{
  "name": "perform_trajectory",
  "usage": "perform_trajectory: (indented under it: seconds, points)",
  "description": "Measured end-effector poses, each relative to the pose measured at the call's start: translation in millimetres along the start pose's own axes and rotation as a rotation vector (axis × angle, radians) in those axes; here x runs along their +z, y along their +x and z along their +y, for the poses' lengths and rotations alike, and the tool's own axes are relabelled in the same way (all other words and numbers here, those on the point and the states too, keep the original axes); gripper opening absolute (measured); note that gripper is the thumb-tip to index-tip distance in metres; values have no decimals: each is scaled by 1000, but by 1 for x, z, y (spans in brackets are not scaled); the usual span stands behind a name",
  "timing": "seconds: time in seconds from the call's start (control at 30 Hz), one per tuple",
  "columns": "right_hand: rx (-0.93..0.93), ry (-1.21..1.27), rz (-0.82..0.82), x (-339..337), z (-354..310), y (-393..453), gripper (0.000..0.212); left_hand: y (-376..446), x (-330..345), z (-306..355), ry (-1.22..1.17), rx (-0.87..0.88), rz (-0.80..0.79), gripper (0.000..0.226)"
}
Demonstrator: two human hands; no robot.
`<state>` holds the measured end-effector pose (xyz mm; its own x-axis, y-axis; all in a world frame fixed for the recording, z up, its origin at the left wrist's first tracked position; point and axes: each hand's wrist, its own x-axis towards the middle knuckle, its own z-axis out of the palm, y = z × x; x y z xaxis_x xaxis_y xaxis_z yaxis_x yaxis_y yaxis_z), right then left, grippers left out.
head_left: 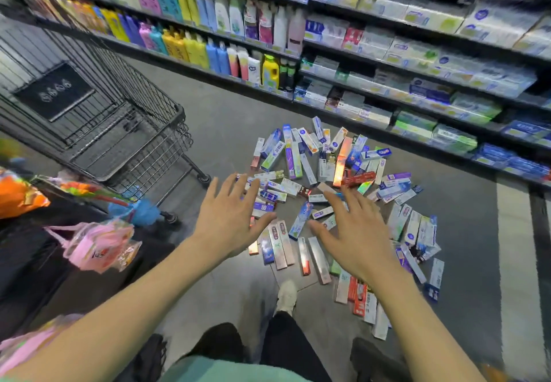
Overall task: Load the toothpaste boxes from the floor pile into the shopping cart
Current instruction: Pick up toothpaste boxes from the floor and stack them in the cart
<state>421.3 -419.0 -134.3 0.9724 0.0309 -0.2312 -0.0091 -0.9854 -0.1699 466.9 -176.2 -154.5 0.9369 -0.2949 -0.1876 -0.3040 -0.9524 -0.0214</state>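
**Both hands reach for the pile, nothing picked up yet**

The toothpaste boxes (328, 202) lie scattered flat across the grey floor (226, 131) in front of the store shelves (417, 62), most of them side by side or crossing one another, with a bare patch of floor near the middle. The left hand (229, 217) and the right hand (351, 232) are stretched out over the near part of the pile, fingers spread and straight, palms down, grasping nothing. Whether they already touch any box cannot be told from this height. Spread hands like these suit a scooping grab: taking several thin boxes together would be faster than one at a time.

The shopping cart (104, 125) stands to the left of the pile, just beside it, its wire basket open at the top, so a short swing leftward would likely reach it. No toothpaste box can be made out inside it. A white shoe (286, 293) stands at the near edge of the pile. Pink and orange packets (95, 244) hang at the far left.
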Motion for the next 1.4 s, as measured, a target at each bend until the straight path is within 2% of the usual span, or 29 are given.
perform_trajectory:
  seconds: [0.1,0.23,0.43,0.6,0.8,0.93,1.03,1.2,1.4]
  points:
    - [-32,24,-17,9,12,38,89,32,10,3,-36,-62,17,86]
    - [-75,80,-34,33,20,85,86,64,37,-8,-52,-119,-20,87]
    - [-92,80,-76,108,30,166,87,117,118,-39,-93,-149,-48,81]
    - [-85,149,-90,228,31,222,87,162,237,-62,-140,-164,-71,82]
    - [-74,76,-204,435,43,259,94,188,443,-82,-236,-221,-96,75]
    - [-69,56,-194,568,53,286,94,189,589,-87,-210,-202,-167,80]
    - [-111,36,-143,653,59,307,88,201,673,-105,-186,-211,-192,83]
    - [-188,9,-39,745,63,347,85,232,761,-120,-166,-182,-145,90]
    - [-245,-88,-23,786,73,377,86,259,807,-113,-186,-184,-92,94]
